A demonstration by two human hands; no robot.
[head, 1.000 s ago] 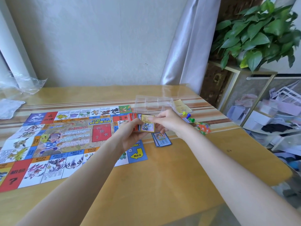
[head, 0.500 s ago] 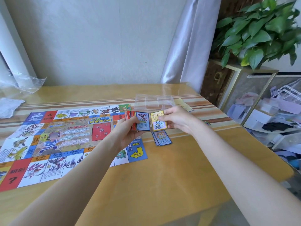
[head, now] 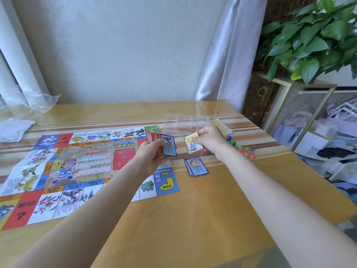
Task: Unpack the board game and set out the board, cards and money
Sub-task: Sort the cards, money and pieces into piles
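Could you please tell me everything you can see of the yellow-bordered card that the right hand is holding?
The yellow-bordered card is a small rectangular playing card, glossy like coated paper, with a yellow frame, lines of small text on its upper part and a pale creature picture below; the print is too small to read. It is face up, tilted slightly, held above the table just beyond the small pile of blue cards. The right hand pinches its right edge, the thumb lying on its face. Nothing else touches it.
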